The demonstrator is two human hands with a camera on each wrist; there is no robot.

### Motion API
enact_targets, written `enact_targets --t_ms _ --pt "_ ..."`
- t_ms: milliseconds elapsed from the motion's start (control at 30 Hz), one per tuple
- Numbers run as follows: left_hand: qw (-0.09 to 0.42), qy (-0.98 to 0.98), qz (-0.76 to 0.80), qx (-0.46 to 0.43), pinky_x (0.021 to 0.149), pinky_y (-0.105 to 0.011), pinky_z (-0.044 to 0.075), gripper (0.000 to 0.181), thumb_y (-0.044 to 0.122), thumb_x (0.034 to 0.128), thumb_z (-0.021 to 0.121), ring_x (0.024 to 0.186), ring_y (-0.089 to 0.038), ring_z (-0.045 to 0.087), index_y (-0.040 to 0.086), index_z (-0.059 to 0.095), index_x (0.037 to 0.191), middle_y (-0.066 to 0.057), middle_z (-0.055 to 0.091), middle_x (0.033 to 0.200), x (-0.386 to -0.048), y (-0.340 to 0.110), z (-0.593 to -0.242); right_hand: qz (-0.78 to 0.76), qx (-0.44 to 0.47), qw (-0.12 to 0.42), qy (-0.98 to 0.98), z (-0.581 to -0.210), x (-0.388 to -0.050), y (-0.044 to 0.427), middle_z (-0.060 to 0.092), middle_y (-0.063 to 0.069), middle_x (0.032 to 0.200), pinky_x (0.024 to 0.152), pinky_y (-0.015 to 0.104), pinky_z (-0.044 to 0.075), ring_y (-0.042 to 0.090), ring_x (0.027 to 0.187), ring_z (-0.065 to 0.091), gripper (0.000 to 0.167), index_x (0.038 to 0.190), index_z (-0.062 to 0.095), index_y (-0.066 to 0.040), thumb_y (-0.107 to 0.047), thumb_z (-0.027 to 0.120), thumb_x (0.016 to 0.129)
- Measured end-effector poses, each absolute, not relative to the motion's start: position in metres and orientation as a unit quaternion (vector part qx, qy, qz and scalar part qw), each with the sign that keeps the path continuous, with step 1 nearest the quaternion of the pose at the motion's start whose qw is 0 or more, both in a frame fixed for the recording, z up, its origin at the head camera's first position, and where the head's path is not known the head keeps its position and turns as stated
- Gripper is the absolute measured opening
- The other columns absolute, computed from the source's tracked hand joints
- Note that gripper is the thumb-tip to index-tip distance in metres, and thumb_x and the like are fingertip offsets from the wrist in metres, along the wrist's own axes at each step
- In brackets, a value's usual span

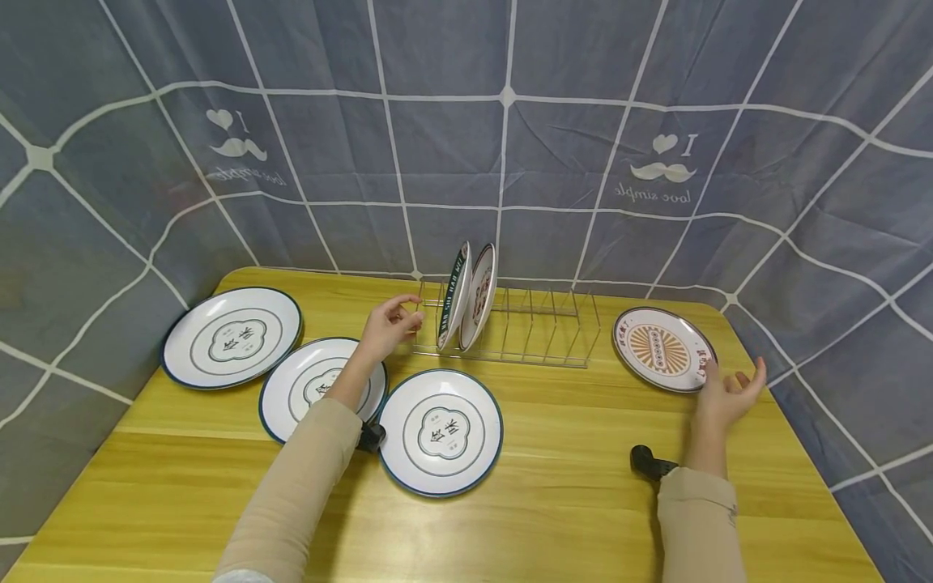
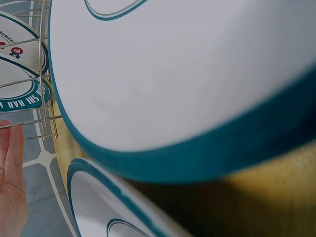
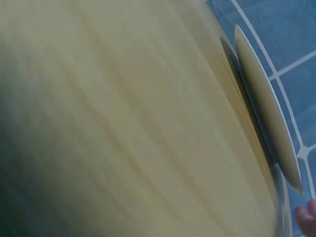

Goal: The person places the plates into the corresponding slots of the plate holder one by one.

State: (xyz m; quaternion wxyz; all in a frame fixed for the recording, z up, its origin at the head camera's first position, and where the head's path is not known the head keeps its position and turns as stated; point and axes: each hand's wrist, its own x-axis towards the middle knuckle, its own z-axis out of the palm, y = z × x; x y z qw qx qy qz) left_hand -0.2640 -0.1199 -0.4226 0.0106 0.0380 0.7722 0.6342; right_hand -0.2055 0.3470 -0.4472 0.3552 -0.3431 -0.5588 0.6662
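Observation:
At the left end of the wire rack (image 1: pixel 535 362), my left hand (image 1: pixel 389 328) reaches in with bent fingers; in the left wrist view, the fingers (image 2: pixel 15 153) look fairly straight, their tips at a rack wire. Two plates lean upright in the rack: a green-rimmed one (image 1: pixel 453 298) and one with red print (image 1: pixel 479 298). My right hand (image 1: pixel 725 397) is beside the near right rim of a plate with an orange sunburst (image 1: pixel 659 350), fingers spread and loosely bent. Whether it touches the rim, I cannot tell. The right wrist view has this plate (image 3: pixel 269 108) edge-on.
Several blue-rimmed white plates lie on the wooden table (image 1: pixel 568 486): one at the far left (image 1: pixel 211 312), one partly under my left forearm (image 1: pixel 280 397), one in front of the rack (image 1: pixel 440 470). A grey curtain (image 1: pixel 452 146) with white lines hangs behind the table.

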Motion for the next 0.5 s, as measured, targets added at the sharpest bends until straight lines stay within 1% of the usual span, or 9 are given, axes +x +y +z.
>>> enact_targets --t_ms 100,133,200,233,300,367,433,500 --pt "0.012 0.771 0.635 0.036 0.08 -0.041 0.053 0.037 0.014 0.0885 0.06 0.088 -0.033 0.058 0.001 0.053 0.122 -0.007 0.054 0.077 -0.264 -0.119 -0.422 0.654 -0.364 0.292 -0.596 -0.452 -0.205 0.352 0.031 0.004 0.127 0.092 0.019 0.035 0.011 0.109 0.034 0.072 0.142 0.031 -0.029 -0.008 0.065 0.082" --pt "0.012 0.771 0.636 0.035 0.079 -0.041 0.054 0.036 0.014 0.0884 0.06 0.088 -0.033 0.058 0.001 0.053 0.122 -0.007 0.054 0.077 -0.264 -0.119 -0.422 0.644 -0.367 0.268 -0.615 -0.452 -0.205 0.354 0.031 0.005 0.128 0.091 0.017 0.036 0.01 0.109 0.034 0.074 0.143 0.028 -0.029 -0.01 0.066 0.082" --pt "0.013 0.77 0.637 0.034 0.079 -0.041 0.054 0.036 0.013 0.0884 0.06 0.088 -0.034 0.058 0.001 0.053 0.122 -0.006 0.053 0.076 -0.264 -0.119 -0.422 0.641 -0.364 0.221 -0.638 -0.453 -0.205 0.357 0.035 0.004 0.126 0.089 0.014 0.04 0.006 0.104 0.039 0.077 0.145 0.023 -0.028 -0.012 0.065 0.083" --pt "0.014 0.769 0.638 0.034 0.079 -0.04 0.054 0.036 0.013 0.0884 0.06 0.089 -0.034 0.058 0.001 0.053 0.122 -0.006 0.053 0.076 -0.264 -0.119 -0.422 0.649 -0.361 0.198 -0.64 -0.453 -0.205 0.358 0.037 0.003 0.123 0.085 0.014 0.044 0.004 0.1 0.043 0.078 0.145 0.022 -0.029 -0.011 0.065 0.083" --pt "0.014 0.766 0.642 0.038 0.079 -0.041 0.054 0.036 0.012 0.0883 0.06 0.09 -0.035 0.058 0.001 0.053 0.122 -0.006 0.052 0.076 -0.264 -0.12 -0.422 0.67 -0.352 0.158 -0.634 -0.453 -0.205 0.36 0.039 0.0 0.116 0.073 0.013 0.05 0.0 0.086 0.05 0.081 0.146 0.019 -0.032 -0.009 0.064 0.083" --pt "0.016 0.761 0.647 0.043 0.079 -0.041 0.054 0.036 0.011 0.0884 0.06 0.09 -0.036 0.058 0.0 0.053 0.122 -0.007 0.052 0.075 -0.264 -0.12 -0.421 0.691 -0.347 0.131 -0.621 -0.453 -0.204 0.361 0.04 -0.001 0.108 0.062 0.016 0.053 0.0 0.071 0.053 0.085 0.146 0.017 -0.033 -0.002 0.064 0.082" --pt "0.018 0.757 0.651 0.047 0.079 -0.042 0.053 0.036 0.011 0.0883 0.06 0.089 -0.034 0.059 0.0 0.053 0.123 -0.007 0.052 0.075 -0.264 -0.121 -0.421 0.693 -0.344 0.114 -0.623 -0.453 -0.204 0.361 0.038 -0.001 0.103 0.058 0.018 0.054 0.001 0.064 0.054 0.089 0.146 0.014 -0.033 0.004 0.062 0.081" --pt "0.018 0.755 0.653 0.05 0.079 -0.042 0.053 0.036 0.01 0.0883 0.06 0.086 -0.03 0.06 0.0 0.053 0.123 -0.007 0.052 0.075 -0.265 -0.121 -0.422 0.682 -0.345 0.107 -0.636 -0.453 -0.204 0.361 0.037 -0.001 0.101 0.057 0.017 0.054 0.0 0.061 0.053 0.092 0.147 0.012 -0.031 0.01 0.06 0.08"
